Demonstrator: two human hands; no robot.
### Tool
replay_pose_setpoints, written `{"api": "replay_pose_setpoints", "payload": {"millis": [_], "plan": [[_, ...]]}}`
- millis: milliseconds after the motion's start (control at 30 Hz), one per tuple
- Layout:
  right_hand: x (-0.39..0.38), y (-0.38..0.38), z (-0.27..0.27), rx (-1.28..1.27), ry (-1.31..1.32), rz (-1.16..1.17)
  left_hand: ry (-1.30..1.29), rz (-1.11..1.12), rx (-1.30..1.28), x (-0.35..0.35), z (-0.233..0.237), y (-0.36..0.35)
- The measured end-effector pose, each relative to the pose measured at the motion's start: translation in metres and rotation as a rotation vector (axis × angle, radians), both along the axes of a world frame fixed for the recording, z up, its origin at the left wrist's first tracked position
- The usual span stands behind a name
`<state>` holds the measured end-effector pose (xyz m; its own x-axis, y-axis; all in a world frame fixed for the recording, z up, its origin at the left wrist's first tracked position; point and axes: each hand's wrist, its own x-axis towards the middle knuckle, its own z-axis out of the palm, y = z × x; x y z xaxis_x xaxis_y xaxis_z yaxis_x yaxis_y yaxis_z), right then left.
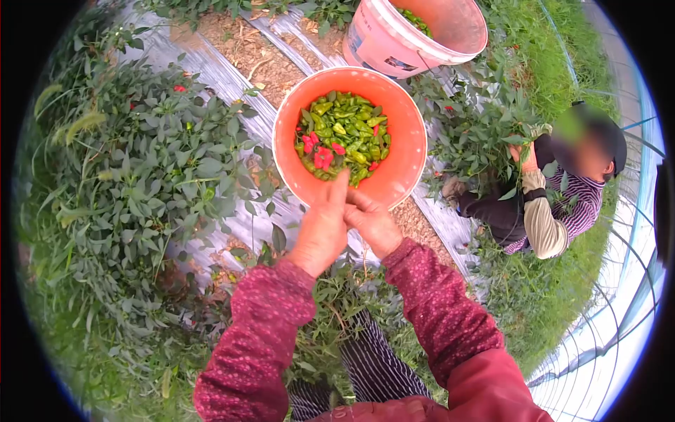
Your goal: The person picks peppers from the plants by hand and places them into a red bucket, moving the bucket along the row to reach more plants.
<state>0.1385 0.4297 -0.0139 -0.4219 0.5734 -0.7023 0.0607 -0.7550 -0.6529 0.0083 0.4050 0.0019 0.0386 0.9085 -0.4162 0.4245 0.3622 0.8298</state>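
My left hand (325,226) and my right hand (376,224) come together at the near rim of an orange-red bucket (401,130). The fingers of my left hand point toward the bucket, pressed together. Bent inward, my right fingers meet the left ones, and anything between them is hidden. Inside the bucket lies a heap of small green peppers (346,126), with several red peppers (323,156) on its near left side.
A larger pink bucket (380,42) with green contents stands beyond. Pepper plants (169,148) grow left and right along plastic sheeting (183,53). At right, another person (576,200) crouches, hands among the plants. Curved frame bars line the far right.
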Motion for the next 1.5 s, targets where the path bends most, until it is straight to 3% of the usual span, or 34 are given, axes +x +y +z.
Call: {"api": "replay_pose_setpoints", "payload": {"millis": [33,133,333,400,467,600,667,700,800,867,967,1100,1167,1200,1267,1300,1400,1433,1467,1500], "plan": [[-0.002,-0.002,-0.005,0.004,-0.019,-0.027,0.127,-0.036,0.064,0.005,0.0,-0.003],[0.002,0.0,-0.001,-0.173,-0.026,-0.166,0.141,-0.037,-0.003,0.013,0.0,-0.003],[0.014,0.015,0.005,-0.16,-0.162,-0.298,0.152,-0.108,-0.162,0.003,-0.002,-0.017],[0.018,0.019,0.0,-0.157,-0.057,-0.319,0.175,-0.169,-0.255,-0.002,-0.004,-0.026],[0.014,0.019,-0.006,-0.04,-0.023,-0.193,-0.377,0.113,-0.427,-0.005,-0.011,-0.038],[0.003,0.023,0.003,-0.242,0.019,-0.3,-0.488,0.364,-0.455,-0.007,-0.005,-0.029],[0.0,0.017,0.005,-0.274,-0.011,-0.272,-0.188,0.446,-0.2,0.0,-0.014,-0.03],[-0.001,0.013,0.006,-0.274,-0.012,-0.273,-0.189,0.444,-0.201,-0.001,-0.011,-0.029],[-0.003,0.007,0.009,-0.2,0.016,-0.248,-0.213,0.319,-0.315,-0.008,-0.006,-0.027],[-0.004,0.008,0.01,-0.122,-0.144,-0.178,-0.156,0.268,-0.408,-0.01,-0.01,-0.031],[-0.002,0.011,0.004,-0.1,-0.119,-0.212,-0.304,0.279,-0.275,-0.009,-0.015,-0.035],[-0.006,0.017,0.004,-0.192,-0.076,-0.244,-0.222,0.148,-0.228,-0.013,0.002,-0.03],[-0.006,0.018,-0.008,-0.143,-0.14,-0.263,-0.228,-0.175,-0.087,-0.016,0.007,-0.034],[-0.003,0.025,-0.012,-0.142,-0.139,-0.26,-0.227,-0.171,-0.086,-0.015,0.013,-0.04],[0.006,0.049,-0.021,-0.053,-0.146,-0.378,-0.236,-0.43,-0.222,-0.016,0.028,-0.052],[0.002,0.06,-0.018,-0.059,-0.14,-0.378,-0.094,-0.611,-0.395,-0.024,0.034,-0.05],[0.004,0.08,-0.021,0.002,-0.184,-0.252,0.052,-0.557,-0.318,-0.043,0.026,-0.069],[0.012,0.079,-0.041,0.35,-0.346,-0.051,0.208,-0.568,-0.306,-0.044,0.021,-0.064],[0.02,0.082,-0.053,0.694,-0.504,0.157,0.198,-0.419,-0.209,-0.047,0.011,-0.06],[0.023,0.093,-0.057,0.539,-0.294,-0.151,0.19,-0.266,-0.119,-0.051,0.0,-0.055]]}}
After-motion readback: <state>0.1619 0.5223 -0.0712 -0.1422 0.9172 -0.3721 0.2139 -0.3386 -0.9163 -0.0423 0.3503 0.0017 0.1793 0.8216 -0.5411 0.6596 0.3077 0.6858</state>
